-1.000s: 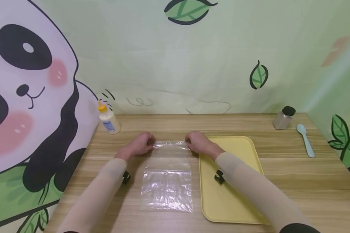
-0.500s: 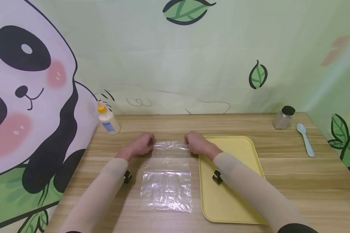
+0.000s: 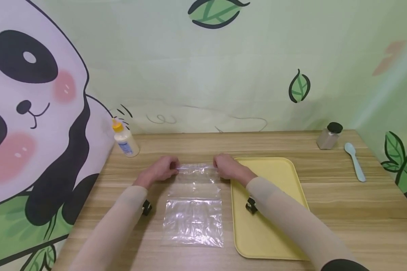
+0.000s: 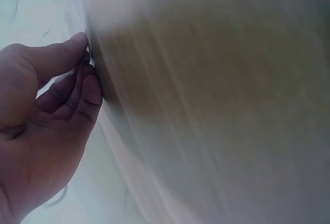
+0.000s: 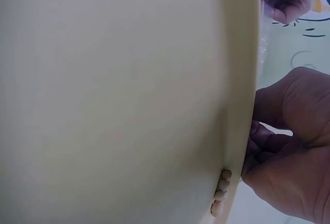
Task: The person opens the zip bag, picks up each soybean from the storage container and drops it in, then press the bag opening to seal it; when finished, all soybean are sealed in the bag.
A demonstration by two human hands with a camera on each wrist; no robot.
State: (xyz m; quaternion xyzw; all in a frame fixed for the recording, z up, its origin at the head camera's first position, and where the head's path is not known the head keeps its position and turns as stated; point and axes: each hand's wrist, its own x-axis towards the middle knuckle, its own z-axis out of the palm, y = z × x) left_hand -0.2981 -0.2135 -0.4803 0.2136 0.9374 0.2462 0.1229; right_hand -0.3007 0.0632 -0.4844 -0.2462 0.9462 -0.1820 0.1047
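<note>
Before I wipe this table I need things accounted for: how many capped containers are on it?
2: the yellow-capped bottle, at the back beyond the left hand, and the black-lidded jar, back right, beside the spoon.

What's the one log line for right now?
left hand: pinches far left corner of clear bag; right hand: pinches far right corner; yellow tray: right of bag

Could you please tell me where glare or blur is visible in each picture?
Head view: bright glare on the clear plastic bag, strongest on its lower part; left wrist view: the brown wood-grain table looks blurred, while the bare left hand is sharper; right wrist view: the yellow rectangular tray looks dull, with no strong glare.
</note>
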